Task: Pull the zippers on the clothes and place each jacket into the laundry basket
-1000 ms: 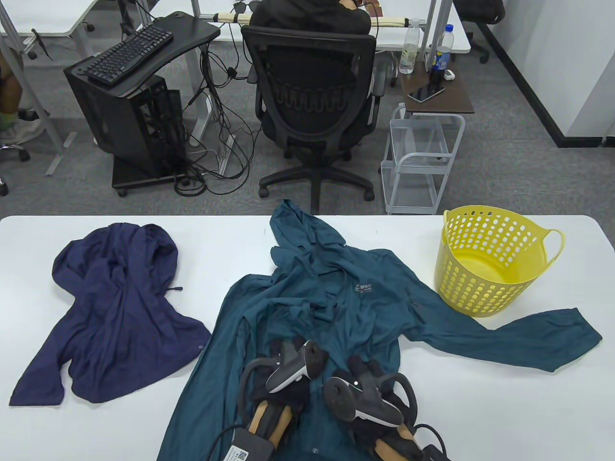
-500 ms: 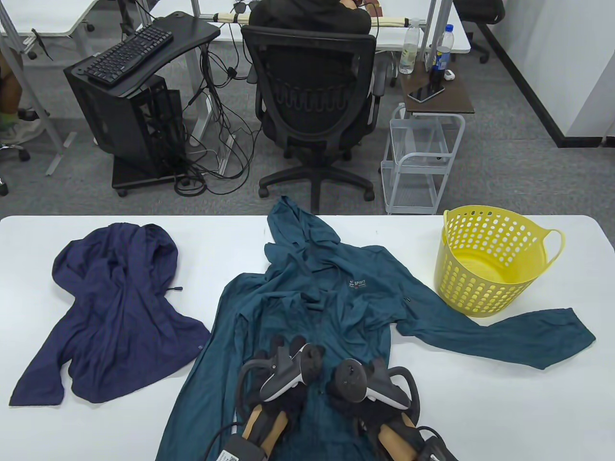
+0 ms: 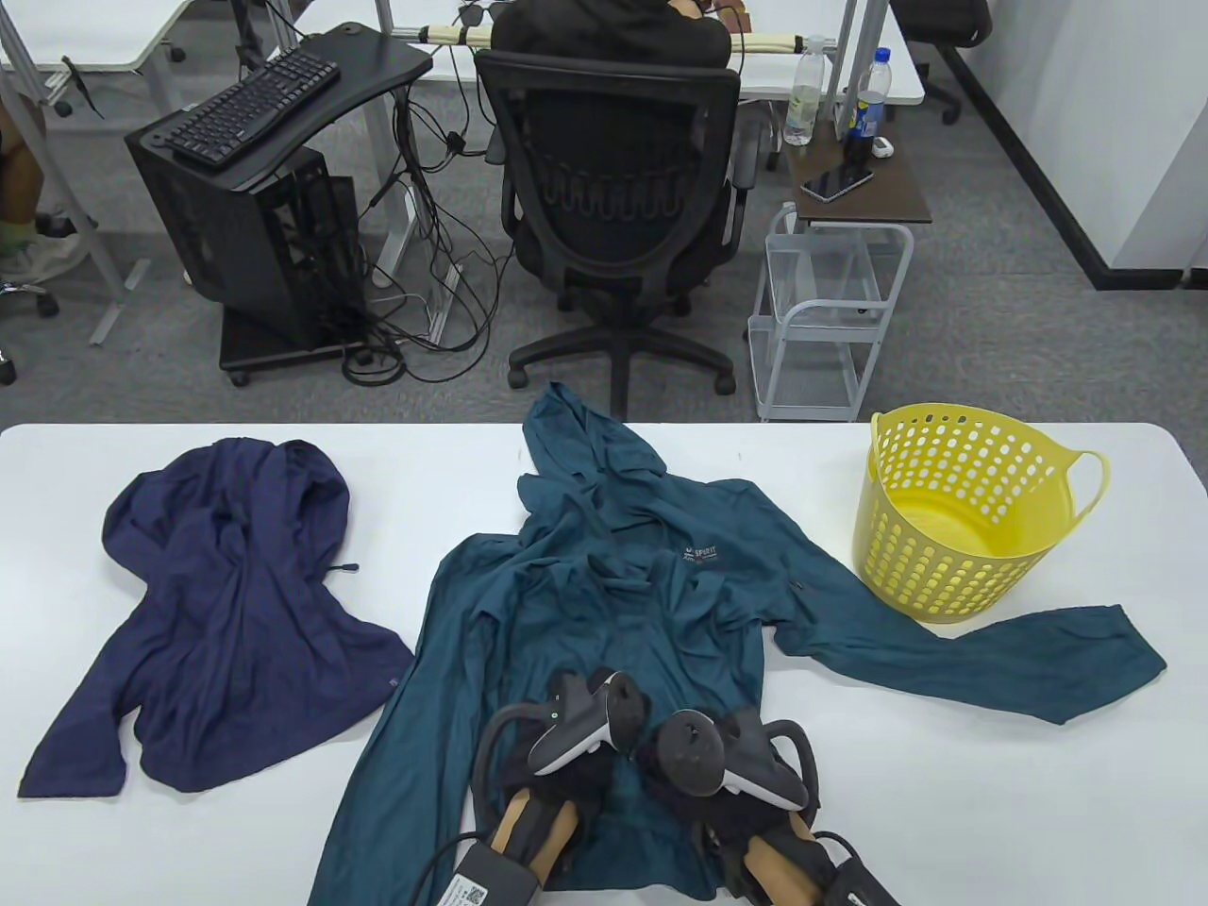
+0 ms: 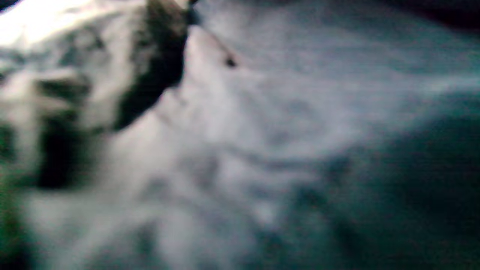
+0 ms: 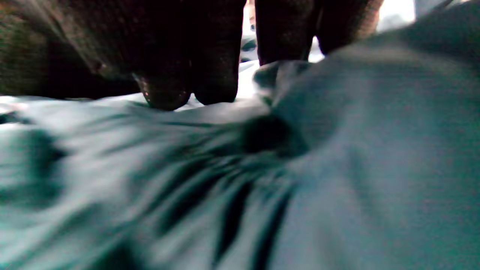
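Table [image 3: 283,453] bears teal jacket [image 3: 661,604], seemingly gripped.

Office — desks [image 3: 830,80], swivel chair [image 3: 618,198]

Left hand [image 3: 571,769]: black glove, grey-and-black ring-shaped tracker on back; white-labelled black box at wrist, black cable attached. Right hand [image 3: 703,788]: black glove, matching darker tracker, black cable trailing.

The overhead camera looks down on my bench [image 3: 944,802] from my side, facing the office chair [image 3: 618,198] beyond it. My 2 wrist cameras sit almost against the teal jacket [image 3: 651,613], blurred by nearness. All 3 views share that jacket's lower front, nearest me.
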A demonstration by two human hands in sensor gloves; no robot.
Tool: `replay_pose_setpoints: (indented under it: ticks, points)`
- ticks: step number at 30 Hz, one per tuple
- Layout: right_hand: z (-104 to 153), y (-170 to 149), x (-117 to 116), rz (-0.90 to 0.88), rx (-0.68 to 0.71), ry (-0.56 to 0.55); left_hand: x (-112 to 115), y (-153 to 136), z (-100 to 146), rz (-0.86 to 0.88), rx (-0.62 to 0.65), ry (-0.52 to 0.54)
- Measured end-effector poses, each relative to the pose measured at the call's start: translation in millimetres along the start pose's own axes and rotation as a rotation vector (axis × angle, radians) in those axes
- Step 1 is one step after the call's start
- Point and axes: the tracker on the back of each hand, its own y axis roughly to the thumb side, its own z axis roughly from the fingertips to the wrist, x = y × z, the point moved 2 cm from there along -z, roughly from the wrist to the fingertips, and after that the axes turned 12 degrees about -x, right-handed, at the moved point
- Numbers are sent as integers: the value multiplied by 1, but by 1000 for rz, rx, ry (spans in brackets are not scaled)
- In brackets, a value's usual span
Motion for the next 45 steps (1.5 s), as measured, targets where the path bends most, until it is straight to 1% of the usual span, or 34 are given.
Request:
replay_pose_setpoints:
  ticks: [5,6,8,10,11,12,14,17,18,19,21,22,23,25,27,29,30,32,33,34,36,37,38,39,40,41,43,44,45]
  points:
    - [17,21,3,-91,143,104,-1,-17,-10,54,-31,-24]
    - [19,25,3,-84,148,112,-1,-20,-11,70,-31,-29]
    - [24,32,2,-72,199,168,-1,-26,-15,54,-57,-26]
    - [28,35,2,-80,201,186,-1,-31,-17,65,-66,-31]
    - [27,33,3,-55,186,188,0,-33,-17,71,-60,-31]
    - [26,30,5,-60,173,175,0,-33,-16,67,-55,-30]
    - [20,18,10,-133,137,108,-1,-31,-13,42,-39,-25]
    - [12,-15,25,-234,1,-39,-4,-27,-2,7,15,-69]
    - [11,-31,32,-258,-63,-103,-5,-24,6,-9,45,-105]
    - [11,-40,35,-271,-97,-130,-5,-23,11,-22,59,-134]
    - [11,-68,43,-315,-196,-186,-6,-17,30,-72,93,-240]
    - [11,-79,46,-340,-236,-206,-6,-14,37,-97,110,-273]
    - [12,-92,48,-363,-285,-228,-8,-10,46,-122,133,-276]
    - [14,-112,52,-372,-368,-273,-12,-5,55,-125,153,-250]
    - [17,-130,56,-355,-433,-325,-20,-7,61,-84,147,-221]
    - [20,-150,59,-328,-509,-362,-28,-20,59,26,102,-164]
    - [20,-158,60,-317,-546,-375,-33,-30,57,67,47,-130]
    - [21,-177,59,-291,-612,-382,-40,-56,50,123,-108,-46]
    - [20,-188,57,-277,-647,-374,-42,-74,46,156,-209,-32]
    - [18,-199,55,-266,-689,-351,-41,-94,43,205,-332,-48]
    - [14,-216,49,-260,-750,-314,-36,-120,40,244,-470,-93]
    - [12,-222,46,-264,-770,-285,-32,-130,37,242,-498,-126]
    - [8,-231,41,-271,-786,-241,-27,-140,34,245,-516,-189]
    - [3,-238,35,-274,-795,-201,-20,-147,31,262,-513,-260]
    - [1,-240,33,-274,-796,-178,-16,-150,29,275,-505,-295]
    - [-3,-244,27,-266,-791,-126,-11,-152,26,298,-484,-336]
    - [-7,-243,19,-241,-784,-61,-6,-151,23,320,-445,-381]
    - [-7,-241,18,-222,-776,-50,-8,-150,23,302,-450,-362]
    - [-6,-237,19,-201,-772,-82,-11,-148,24,287,-445,-339]
